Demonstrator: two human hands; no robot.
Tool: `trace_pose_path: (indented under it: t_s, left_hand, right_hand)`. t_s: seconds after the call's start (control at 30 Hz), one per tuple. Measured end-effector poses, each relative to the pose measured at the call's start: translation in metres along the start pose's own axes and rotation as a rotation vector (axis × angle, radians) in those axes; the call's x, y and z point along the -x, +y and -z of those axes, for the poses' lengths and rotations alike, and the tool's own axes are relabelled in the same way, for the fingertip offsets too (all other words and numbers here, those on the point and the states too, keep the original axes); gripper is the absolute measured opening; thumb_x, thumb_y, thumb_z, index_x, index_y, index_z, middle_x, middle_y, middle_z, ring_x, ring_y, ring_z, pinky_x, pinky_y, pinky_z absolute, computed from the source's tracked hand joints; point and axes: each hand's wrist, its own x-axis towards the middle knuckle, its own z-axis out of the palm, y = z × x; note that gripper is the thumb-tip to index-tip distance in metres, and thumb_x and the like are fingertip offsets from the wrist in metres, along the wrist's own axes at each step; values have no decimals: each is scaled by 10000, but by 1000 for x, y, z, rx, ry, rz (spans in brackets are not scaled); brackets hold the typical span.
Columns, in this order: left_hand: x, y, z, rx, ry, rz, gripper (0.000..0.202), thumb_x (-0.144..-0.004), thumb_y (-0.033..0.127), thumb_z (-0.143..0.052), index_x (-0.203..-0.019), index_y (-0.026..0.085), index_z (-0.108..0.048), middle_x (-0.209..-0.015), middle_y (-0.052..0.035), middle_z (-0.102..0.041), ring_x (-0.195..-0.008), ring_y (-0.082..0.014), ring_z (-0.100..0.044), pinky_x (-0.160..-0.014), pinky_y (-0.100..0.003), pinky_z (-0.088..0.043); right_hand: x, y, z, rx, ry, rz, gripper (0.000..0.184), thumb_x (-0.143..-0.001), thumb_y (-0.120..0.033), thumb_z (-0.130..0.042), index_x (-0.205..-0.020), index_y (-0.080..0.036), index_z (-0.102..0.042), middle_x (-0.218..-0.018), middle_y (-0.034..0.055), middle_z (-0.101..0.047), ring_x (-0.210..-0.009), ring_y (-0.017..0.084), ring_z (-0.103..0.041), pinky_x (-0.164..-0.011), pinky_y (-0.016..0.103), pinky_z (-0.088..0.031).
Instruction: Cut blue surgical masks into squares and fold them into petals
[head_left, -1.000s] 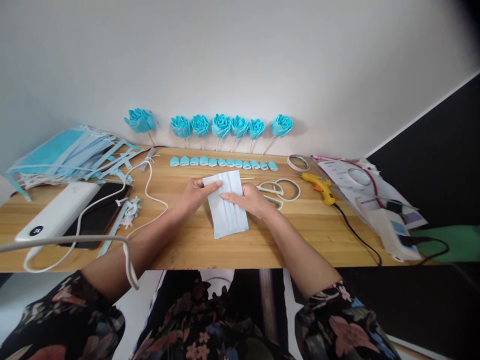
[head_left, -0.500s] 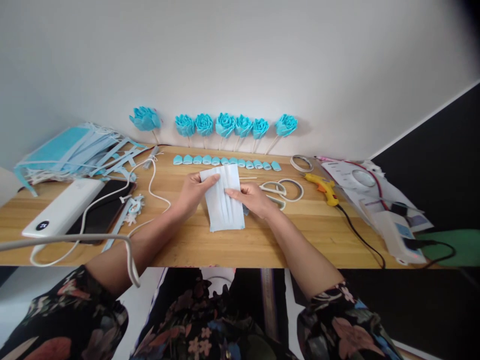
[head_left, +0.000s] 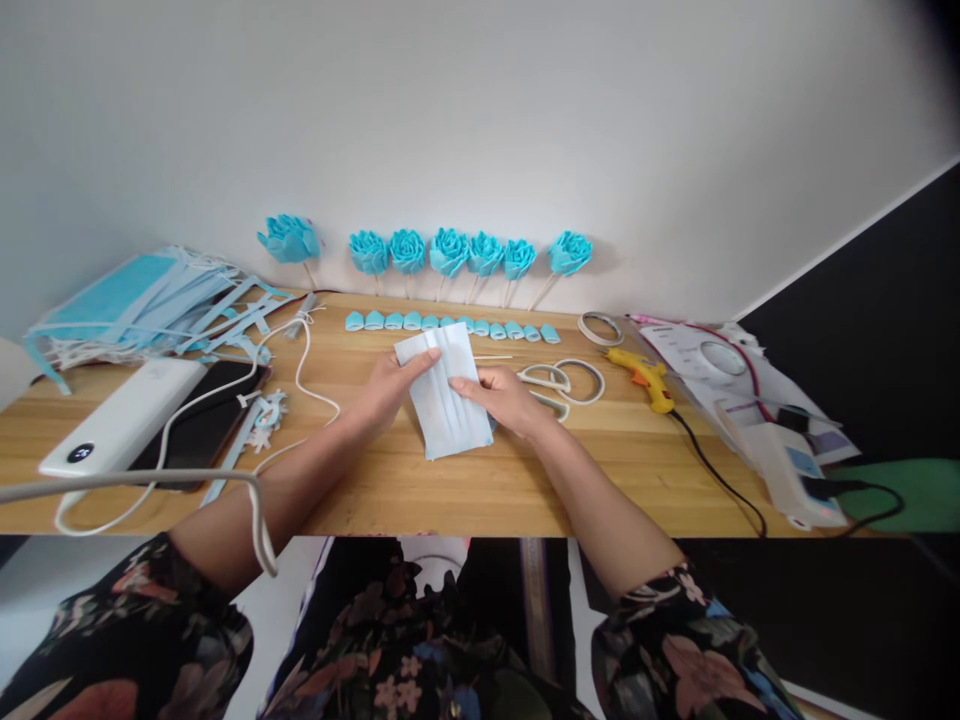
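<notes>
Head view showed the left hand (head_left: 390,386) and right hand (head_left: 507,398) pinching 1 pale blue mask (head_left: 444,405) between them, tilted over the bench (head_left: 465,492); scissors (head_left: 553,380) lay just beyond the right hand.

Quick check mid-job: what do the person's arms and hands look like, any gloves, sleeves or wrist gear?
No gloves: the left hand and right hand are bare, with nothing worn below the sleeves. No watch or bracelet shows. The left sleeve and right sleeve are short, dark fabric with a pink, orange and blue floral print.
</notes>
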Motion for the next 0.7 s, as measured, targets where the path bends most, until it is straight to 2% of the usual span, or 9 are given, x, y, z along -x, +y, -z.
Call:
trace_pose_path:
  t_s: [0.17, 0.3, 0.37, 0.43, 0.47, 0.53, 0.6, 0.63, 0.7]
  left_hand:
    - [2, 0, 0, 38, -26, 10, 256, -690, 302, -847, -864, 139, -754, -862, -102, -756, -805, -270, -705, -738, -354, -532]
    - [2, 0, 0, 29, -22, -8, 269, -669, 313, -858, -838, 136, -747, -858, -89, -760, -799, -252, -702, -734, -337, -537]
    - [1, 1, 0, 53, -11, -20, 291, -663, 321, -862, -856, 138, -742, -874, -81, -763, -815, -248, -703, -742, -329, -542]
    - [-1, 2, 1, 104, 15, -41, 322, -663, 322, -863, -899, 145, -735, -918, -73, -766, -855, -245, -704, -762, -320, -549]
    - [-2, 3, 1, 134, 31, -50, 334, -664, 319, -861, -917, 146, -730, -944, -70, -765, -881, -244, -704, -777, -314, -551]
    - [-4, 4, 0, 190, 69, -61, 345, -664, 301, -858, -940, 146, -721, -986, -66, -759, -940, -241, -700, -818, -300, -552]
    - [-5, 6, -1, 234, 99, -51, 355, -658, 274, -855, -959, 149, -716, -1009, -58, -753, -991, -236, -691, -856, -288, -550]
    - [-5, 7, -1, 248, 105, -37, 362, -655, 263, -855, -969, 152, -714, -1013, -54, -751, -1009, -237, -687, -870, -287, -550]
    - [-4, 7, -2, 262, 105, -4, 369, -652, 253, -855, -978, 157, -711, -1012, -51, -751, -1026, -243, -685, -884, -291, -551]
  right_hand:
    - [2, -1, 0, 20, 6, 15, 520, -781, -671, -643, -642, -179, -552, -606, -23, -494, -585, 111, -414, -545, 246, -302]
    - [0, 1, -1, 21, -52, 24, 498, -745, -651, -698, -672, -168, -600, -641, -15, -551, -595, 115, -458, -554, 247, -319]
    - [-3, 1, 0, 96, -88, 29, 489, -759, -637, -690, -651, -168, -607, -626, -14, -548, -590, 118, -466, -551, 249, -317]
    - [-2, -7, 5, 219, -36, 85, 476, -818, -612, -637, -637, -173, -613, -608, -11, -543, -595, 125, -472, -561, 255, -317]
    - [2, -14, 8, 286, 37, 138, 450, -855, -584, -605, -665, -177, -637, -629, -2, -569, -619, 134, -493, -583, 261, -332]
    - [23, -33, 14, 393, 236, 258, 364, -921, -504, -544, -805, -199, -703, -755, 29, -665, -717, 162, -560, -668, 285, -383]
    - [61, -53, 15, 452, 377, 312, 350, -952, -486, -506, -872, -228, -729, -841, 68, -710, -798, 198, -597, -745, 329, -419]
    - [85, -58, 13, 449, 352, 306, 379, -963, -497, -480, -827, -244, -727, -797, 75, -703, -764, 204, -596, -742, 346, -428]
    - [136, -54, 3, 365, 126, 306, 405, -950, -515, -476, -706, -284, -702, -682, 63, -678, -648, 200, -588, -673, 359, -432]
